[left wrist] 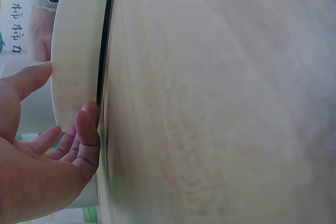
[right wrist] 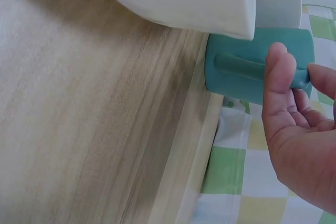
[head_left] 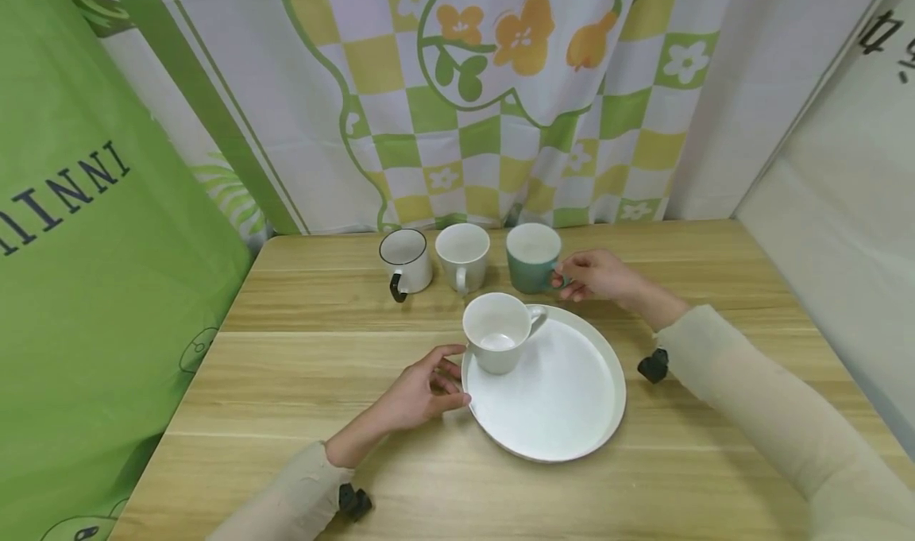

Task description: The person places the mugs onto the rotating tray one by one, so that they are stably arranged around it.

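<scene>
My left hand (head_left: 422, 392) grips the left edge of a round white tray (head_left: 572, 394), with the thumb at its rim and the other fingers curled against its side (left wrist: 79, 51). A white mug (head_left: 495, 342) stands upright on the tray near that hand, its handle toward the back right. My right hand (head_left: 599, 276) pinches the handle of a teal mug (right wrist: 236, 51) between thumb and fingers. In the head view this teal mug stands upright behind the tray, its pale inside showing and its handle toward the right.
Left of the teal mug stand a plain white mug (head_left: 462, 256) and a white mug with a black rim and black handle (head_left: 409, 267), in a row. Behind the wooden table (head_left: 300, 382) hangs a checked curtain (head_left: 486, 144). Green cloth (head_left: 107, 287) hangs at the left.
</scene>
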`<state>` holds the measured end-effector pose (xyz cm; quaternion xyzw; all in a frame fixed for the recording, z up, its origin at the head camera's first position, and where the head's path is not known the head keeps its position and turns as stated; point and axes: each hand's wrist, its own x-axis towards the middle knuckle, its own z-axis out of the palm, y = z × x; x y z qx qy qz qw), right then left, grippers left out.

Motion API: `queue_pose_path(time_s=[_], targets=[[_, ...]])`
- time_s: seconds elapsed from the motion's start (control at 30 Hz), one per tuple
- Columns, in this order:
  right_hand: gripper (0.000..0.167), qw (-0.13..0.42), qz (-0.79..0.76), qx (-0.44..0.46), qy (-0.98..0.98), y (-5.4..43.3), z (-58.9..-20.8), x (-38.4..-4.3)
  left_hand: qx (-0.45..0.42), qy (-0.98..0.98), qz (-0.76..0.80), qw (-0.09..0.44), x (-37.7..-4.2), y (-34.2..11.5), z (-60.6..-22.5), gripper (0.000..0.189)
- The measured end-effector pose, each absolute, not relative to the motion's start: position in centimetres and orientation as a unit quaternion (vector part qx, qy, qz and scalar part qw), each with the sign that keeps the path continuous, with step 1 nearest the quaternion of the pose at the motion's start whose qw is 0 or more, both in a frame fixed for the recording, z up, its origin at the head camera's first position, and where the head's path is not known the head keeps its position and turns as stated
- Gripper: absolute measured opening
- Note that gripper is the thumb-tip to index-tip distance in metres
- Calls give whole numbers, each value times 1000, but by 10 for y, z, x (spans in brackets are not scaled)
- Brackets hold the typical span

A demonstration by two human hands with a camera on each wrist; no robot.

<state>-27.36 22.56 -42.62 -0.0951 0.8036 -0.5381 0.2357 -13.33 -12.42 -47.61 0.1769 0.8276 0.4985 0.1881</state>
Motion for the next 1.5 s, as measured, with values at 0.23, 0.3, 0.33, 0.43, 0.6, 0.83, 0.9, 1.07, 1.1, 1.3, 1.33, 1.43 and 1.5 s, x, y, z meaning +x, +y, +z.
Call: queue_pose_path(time_s=[0.23, 0.3, 0.33, 0.43, 0.6, 0.83, 0.9, 1.07, 1.1, 1.3, 1.33, 1.43, 1.5], targets=[[40, 209, -534, -106, 812, 223, -428, -272, 178, 830, 495, 187, -134, -125, -478, 71], [39, 205, -535, -105, 813, 223, -428, -272, 177, 830, 495, 189, -134, -125, -477, 71], [39, 203, -535, -107, 813, 223, -428, -271, 175, 830, 495, 190, -134, -125, -477, 72], [38, 199, -537, -113, 812, 224, -429, -271, 172, 829, 496, 193, -134, -124, -476, 72], [37, 191, -537, -120, 813, 225, -430, -271, 170, 827, 499, 194, -133, -124, -475, 72], [36, 188, -533, -126, 816, 228, -430, -269, 170, 827, 499, 195, -134, -124, -475, 72], [36, 185, -533, -127, 816, 229, -430, -269, 171, 828, 497, 195, -134, -124, -476, 72], [35, 172, -531, -134, 819, 231, -428, -265, 174, 830, 493, 194, -134, -124, -476, 71], [35, 169, -532, -134, 819, 232, -427, -265, 174, 830, 493, 193, -133, -124, -476, 71], [37, 158, -528, -128, 824, 239, -421, -258, 173, 824, 504, 193, -133, -124, -475, 72], [38, 157, -527, -129, 825, 240, -420, -257, 173, 823, 506, 193, -132, -124, -474, 72], [40, 152, -522, -128, 829, 244, -415, -252, 172, 822, 508, 191, -132, -124, -474, 73], [40, 147, -521, -129, 831, 247, -413, -249, 172, 822, 508, 190, -132, -124, -474, 73]])
